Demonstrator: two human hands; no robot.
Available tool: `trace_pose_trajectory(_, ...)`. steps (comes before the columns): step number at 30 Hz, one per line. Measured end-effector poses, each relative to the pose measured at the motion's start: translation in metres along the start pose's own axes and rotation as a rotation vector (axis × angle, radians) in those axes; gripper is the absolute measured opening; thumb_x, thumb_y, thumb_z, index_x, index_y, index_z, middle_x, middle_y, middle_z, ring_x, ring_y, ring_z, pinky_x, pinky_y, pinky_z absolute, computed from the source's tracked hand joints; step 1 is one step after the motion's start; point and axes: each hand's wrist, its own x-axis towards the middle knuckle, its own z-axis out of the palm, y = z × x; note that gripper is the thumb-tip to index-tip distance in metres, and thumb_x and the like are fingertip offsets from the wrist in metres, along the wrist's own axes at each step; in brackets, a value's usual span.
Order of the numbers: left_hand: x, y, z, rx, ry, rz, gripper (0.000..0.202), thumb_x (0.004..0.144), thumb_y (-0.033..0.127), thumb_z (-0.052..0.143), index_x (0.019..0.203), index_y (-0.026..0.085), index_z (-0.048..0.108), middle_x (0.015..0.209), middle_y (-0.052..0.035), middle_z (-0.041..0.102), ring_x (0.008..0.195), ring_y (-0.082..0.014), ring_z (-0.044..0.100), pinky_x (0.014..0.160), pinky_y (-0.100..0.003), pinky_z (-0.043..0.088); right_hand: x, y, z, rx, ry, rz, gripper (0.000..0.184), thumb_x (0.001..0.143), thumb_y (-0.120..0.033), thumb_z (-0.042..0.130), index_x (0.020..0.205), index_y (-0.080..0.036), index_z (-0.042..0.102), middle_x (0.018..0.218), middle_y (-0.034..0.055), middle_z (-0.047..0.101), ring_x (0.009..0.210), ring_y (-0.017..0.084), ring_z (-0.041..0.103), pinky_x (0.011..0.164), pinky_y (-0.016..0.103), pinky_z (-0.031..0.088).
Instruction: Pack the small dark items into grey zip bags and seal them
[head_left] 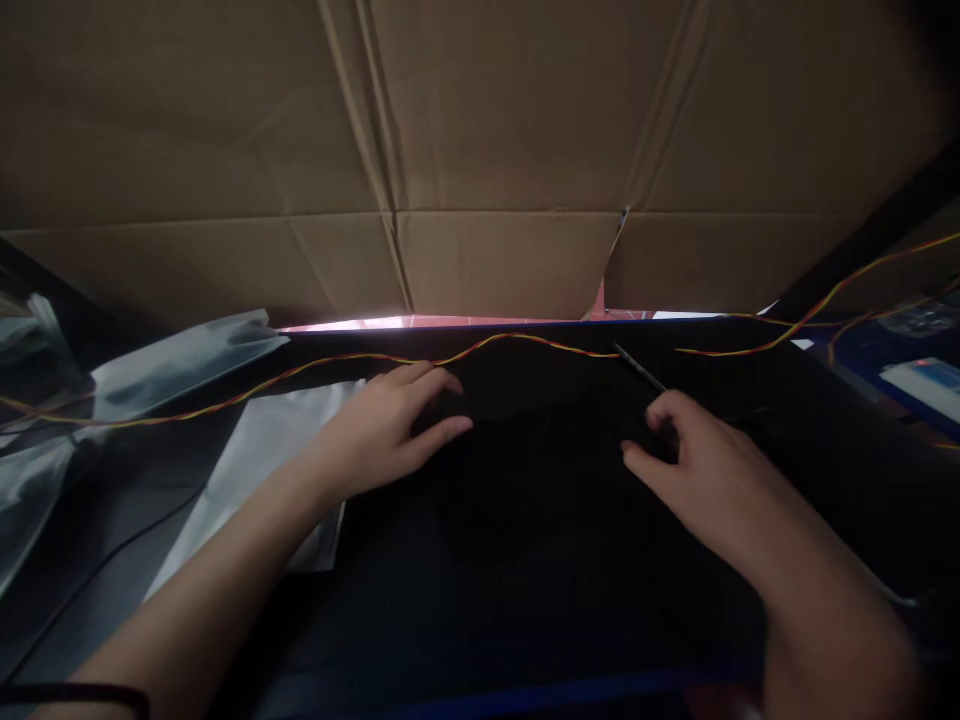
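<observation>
My left hand (405, 415) reaches in from the left, palm down, with thumb and fingers apart. Its fingertips lie by a twisted red-and-yellow wire (517, 338) that runs across the dark surface. Under my left wrist is a flat white pouch (259, 440). My right hand (682, 440) is curled, and from its index finger a slim, grey, blade-like tool (639, 366) points up and left. The tool's tip is beside the wire, where a gap shows between two stretches of it. The tool's rear part is hidden in the hand.
A tall sheet of folded cardboard (495, 120) stands behind the black work surface (525, 580). Clear plastic bags (187, 360) lie at the left, near a thin black cable (112, 555). A blue-and-white box (926, 385) is at the far right.
</observation>
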Motion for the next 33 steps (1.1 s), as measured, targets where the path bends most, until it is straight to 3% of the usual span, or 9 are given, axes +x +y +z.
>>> trace_pose_trajectory(5, 0.001, 0.004, -0.005, -0.008, 0.059, -0.031, 0.043, 0.108, 0.055, 0.049, 0.125, 0.020, 0.066, 0.114, -0.0098, 0.069, 0.102, -0.0292, 0.068, 0.091, -0.045, 0.053, -0.013, -0.067, 0.003, -0.009, 0.127, -0.188, 0.022, 0.085, -0.020, 0.075, 0.098, -0.027, 0.059, 0.095, 0.0086, 0.070, 0.072, 0.028, 0.069, 0.057, 0.039, 0.047)
trace_pose_trajectory(7, 0.002, 0.002, -0.003, -0.020, 0.048, -0.019, 0.040, 0.109, 0.053, 0.049, 0.122, 0.019, 0.068, 0.114, -0.0096, 0.070, 0.103, -0.0293, 0.069, 0.090, -0.044, 0.053, -0.019, -0.103, 0.014, -0.004, 0.058, -0.272, 0.025, 0.085, -0.015, 0.075, 0.104, -0.024, 0.061, 0.107, 0.0144, 0.069, 0.083, 0.033, 0.071, 0.060, 0.041, 0.051)
trace_pose_trajectory(10, 0.003, 0.000, 0.000, -0.067, 0.059, -0.003, 0.034, 0.110, 0.046, 0.048, 0.118, 0.020, 0.069, 0.113, -0.0081, 0.071, 0.101, -0.0263, 0.069, 0.087, -0.040, 0.052, -0.018, -0.132, 0.023, 0.158, -0.165, -0.379, 0.020, 0.093, -0.034, 0.077, 0.103, -0.020, 0.066, 0.107, 0.0163, 0.070, 0.079, 0.030, 0.072, 0.055, 0.039, 0.051)
trace_pose_trajectory(13, 0.002, 0.000, -0.001, -0.108, 0.109, -0.003, 0.029, 0.111, 0.041, 0.047, 0.113, 0.019, 0.066, 0.105, -0.0055, 0.070, 0.093, -0.0221, 0.068, 0.080, -0.035, 0.049, -0.002, -0.124, 0.013, 0.468, -0.303, -0.403, 0.018, 0.108, -0.038, 0.059, 0.102, -0.024, 0.070, 0.099, 0.0059, 0.075, 0.075, 0.020, 0.071, 0.059, 0.033, 0.052)
trace_pose_trajectory(17, -0.002, 0.005, -0.009, -0.154, 0.125, 0.072, 0.019, 0.107, 0.038, 0.058, 0.103, 0.020, 0.058, 0.089, -0.0002, 0.064, 0.075, -0.0162, 0.059, 0.069, -0.030, 0.044, 0.037, -0.089, 0.000, 0.639, -0.222, -0.423, 0.014, 0.108, -0.031, 0.061, 0.102, -0.026, 0.073, 0.091, -0.0001, 0.075, 0.078, 0.016, 0.069, 0.064, 0.028, 0.051)
trace_pose_trajectory(20, -0.005, 0.007, -0.013, -0.198, -0.014, 0.233, 0.014, 0.106, 0.034, 0.060, 0.101, 0.021, 0.060, 0.091, -0.0004, 0.062, 0.076, -0.0154, 0.059, 0.069, -0.028, 0.045, 0.058, -0.070, 0.016, 0.713, -0.420, -0.530, 0.012, 0.104, -0.031, 0.068, 0.098, -0.024, 0.075, 0.086, -0.0011, 0.072, 0.077, 0.015, 0.066, 0.065, 0.027, 0.050)
trace_pose_trajectory(23, -0.006, 0.006, -0.013, -0.188, -0.173, 0.267, 0.015, 0.106, 0.035, 0.061, 0.103, 0.023, 0.070, 0.094, -0.0019, 0.065, 0.079, -0.0162, 0.062, 0.069, -0.029, 0.046, 0.061, -0.058, 0.042, 0.740, -0.603, -0.550, 0.014, 0.101, -0.033, 0.070, 0.095, -0.022, 0.077, 0.074, -0.0037, 0.064, 0.066, 0.012, 0.058, 0.058, 0.025, 0.044)
trace_pose_trajectory(29, -0.003, 0.003, -0.023, -0.274, -0.340, 0.199, 0.018, 0.105, 0.034, 0.064, 0.099, 0.025, 0.078, 0.094, -0.0003, 0.071, 0.080, -0.0143, 0.068, 0.070, -0.025, 0.050, 0.061, -0.042, 0.051, 0.829, -0.001, -0.341, 0.017, 0.099, -0.028, 0.069, 0.084, -0.022, 0.070, 0.059, -0.0079, 0.046, 0.053, 0.010, 0.041, 0.052, 0.026, 0.035)
trace_pose_trajectory(33, -0.009, -0.005, -0.044, -0.059, -0.058, -0.007, 0.022, 0.104, 0.043, 0.064, 0.099, 0.024, 0.074, 0.085, 0.0008, 0.070, 0.070, -0.0158, 0.064, 0.064, -0.026, 0.043, 0.066, -0.041, 0.048, 0.834, 0.106, -0.301, 0.018, 0.098, -0.023, 0.067, 0.080, -0.023, 0.063, 0.056, -0.0094, 0.039, 0.051, 0.010, 0.037, 0.051, 0.028, 0.033)
